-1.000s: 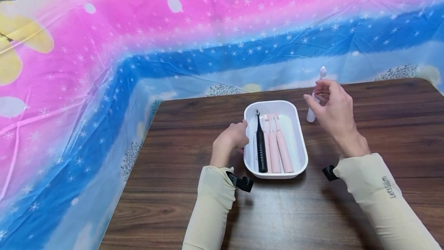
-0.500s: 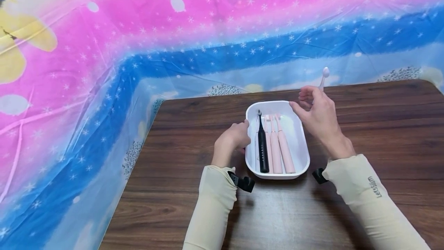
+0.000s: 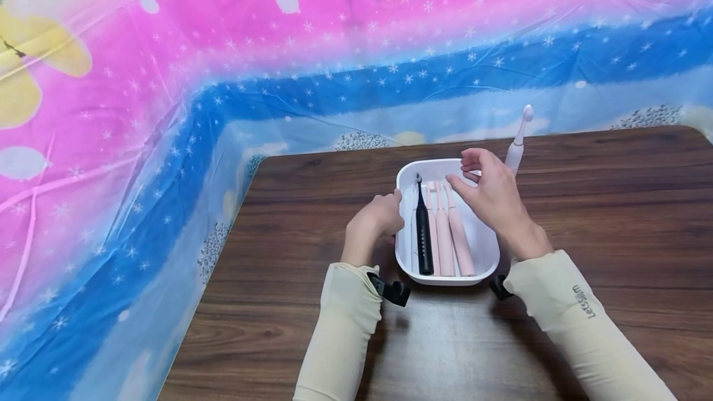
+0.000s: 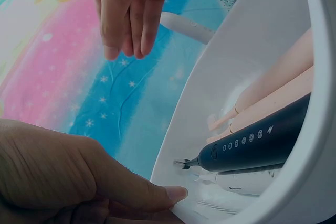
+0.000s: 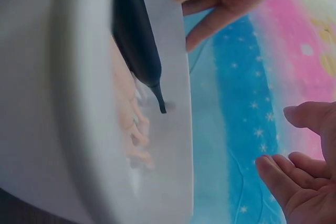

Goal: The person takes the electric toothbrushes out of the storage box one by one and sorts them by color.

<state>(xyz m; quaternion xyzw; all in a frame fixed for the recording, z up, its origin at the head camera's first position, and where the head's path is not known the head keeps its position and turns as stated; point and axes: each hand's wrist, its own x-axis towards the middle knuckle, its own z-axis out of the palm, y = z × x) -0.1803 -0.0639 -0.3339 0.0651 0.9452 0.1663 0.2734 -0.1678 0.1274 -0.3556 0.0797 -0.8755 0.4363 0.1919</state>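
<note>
My left hand (image 3: 374,220) grips the left wall of a white tray (image 3: 447,279), thumb (image 4: 170,195) over the rim. Inside the tray lie a black electric toothbrush (image 3: 424,240), several pink ones (image 3: 442,243) and a white one (image 4: 244,182) along the left side. Over the tray's back right corner is my right hand (image 3: 492,194), holding nothing, thumb and fingers apart and loosely bent. Behind its knuckles a pale electric toothbrush (image 3: 515,155) stands upright on the table, its lower end hidden by the hand.
The dark wooden table (image 3: 278,327) reaches back to a pink and blue printed cloth (image 3: 345,48) hung behind it. Black camera mounts sit on both wrists, the left mount (image 3: 392,291) close to the tray's front left corner.
My right hand has moved left, away from the standing pale toothbrush and over the tray. The left hand keeps its grip on the tray's left side.
</note>
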